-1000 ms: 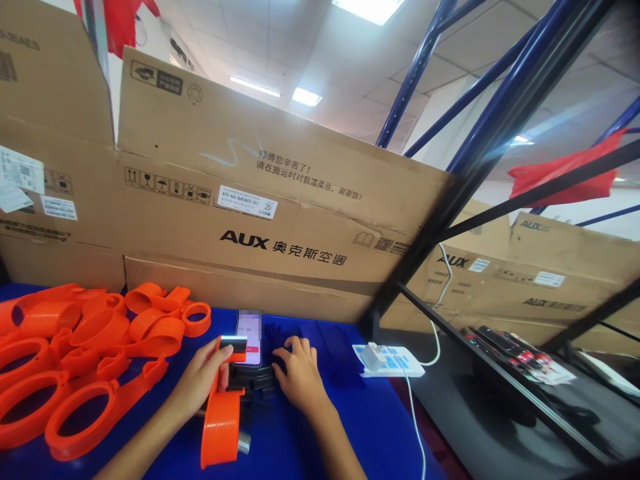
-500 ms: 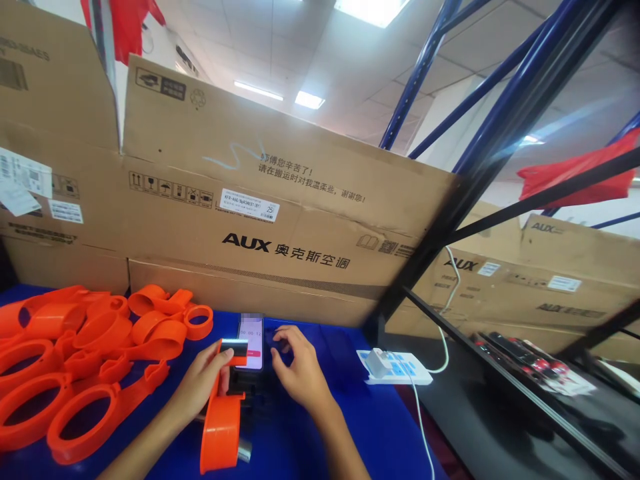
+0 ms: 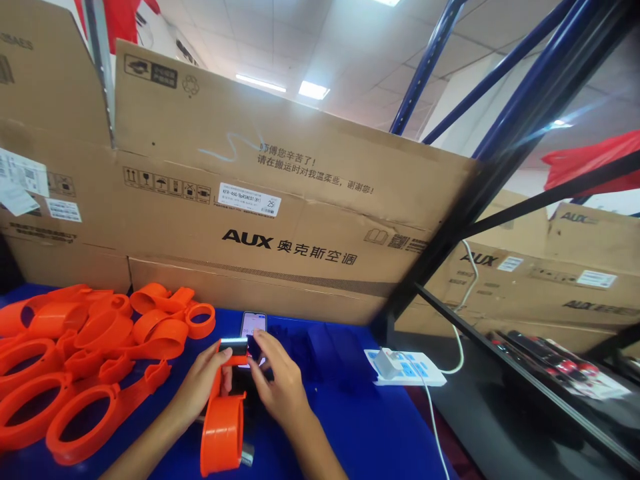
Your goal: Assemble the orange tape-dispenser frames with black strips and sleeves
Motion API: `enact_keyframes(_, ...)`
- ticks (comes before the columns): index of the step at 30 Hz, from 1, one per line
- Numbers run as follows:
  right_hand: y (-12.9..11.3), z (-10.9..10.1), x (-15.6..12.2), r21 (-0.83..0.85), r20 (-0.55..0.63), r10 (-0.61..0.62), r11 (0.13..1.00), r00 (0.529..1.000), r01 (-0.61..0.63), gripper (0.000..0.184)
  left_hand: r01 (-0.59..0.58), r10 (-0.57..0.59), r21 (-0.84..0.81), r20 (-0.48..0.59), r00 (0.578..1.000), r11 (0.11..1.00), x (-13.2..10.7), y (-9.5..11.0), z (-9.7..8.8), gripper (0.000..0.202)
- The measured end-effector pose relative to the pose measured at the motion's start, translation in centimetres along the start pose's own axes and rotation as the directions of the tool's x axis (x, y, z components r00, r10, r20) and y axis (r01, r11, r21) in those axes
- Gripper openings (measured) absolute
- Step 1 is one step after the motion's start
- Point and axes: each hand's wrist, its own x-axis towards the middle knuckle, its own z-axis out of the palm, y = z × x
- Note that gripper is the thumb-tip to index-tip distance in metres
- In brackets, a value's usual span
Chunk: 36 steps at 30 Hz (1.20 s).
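Both my hands meet on an orange tape dispenser low in the middle of the frame.

My left hand (image 3: 200, 383) grasps the orange tape dispenser (image 3: 223, 417) by its upper part, thumb up near the toothed blade end, with the round orange body hanging down toward the bottom edge. My right hand (image 3: 280, 387) is partly curled, its fingertips (image 3: 256, 347) pinching a small dark piece right at the dispenser's top edge; I cannot tell what that piece is. Just behind both hands a phone (image 3: 253, 325) lies on the blue table cover (image 3: 370, 427), screen lit. A heap of orange plastic parts (image 3: 95, 353) fills the lower left. A white power strip (image 3: 407, 368) sits to the right of centre, and a wall of cardboard boxes (image 3: 280, 220) spans the middle of the frame.
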Motion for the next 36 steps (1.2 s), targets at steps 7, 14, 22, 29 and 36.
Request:
enact_keyframes(7, -0.6, -0.4, -0.6, 0.105, 0.082, 0.050, 0.993, 0.995, -0.058, 0.064, 0.020, -0.020, -0.015, -0.004, 1.000, 1.000, 0.3, -1.0, -0.1, 0.043)
enact_keyframes(14, -0.7, 0.3, -0.8, 0.132, 0.034, 0.060, 0.989, 0.998, -0.064, 0.055, 0.034, -0.035, -0.022, -0.024, 0.999, 0.999, 0.3, -0.7, -0.3, 0.040)
enact_keyframes(22, -1.5, 0.7, -1.2, 0.250, -0.007, 0.216, 0.946, 0.976, -0.207, 0.026, 0.019, -0.020, -0.035, -0.029, 0.999, 0.999, 0.2, -0.6, 0.0, 0.038)
enact_keyframes(29, -1.3, 0.5, -0.8, 0.263, 0.006, 0.184, 0.948, 0.983, -0.179, 0.007, 0.006, -0.007, -0.043, -0.019, 1.000, 0.999, -0.1, -0.3, 0.1, 0.037)
enact_keyframes(36, -1.4, -0.4, -0.8, 0.193, 0.036, 0.130, 0.972, 0.991, -0.134, 0.012, -0.001, 0.001, -0.049, 0.000, 1.000, 0.999, -0.2, -0.8, -0.1, 0.030)
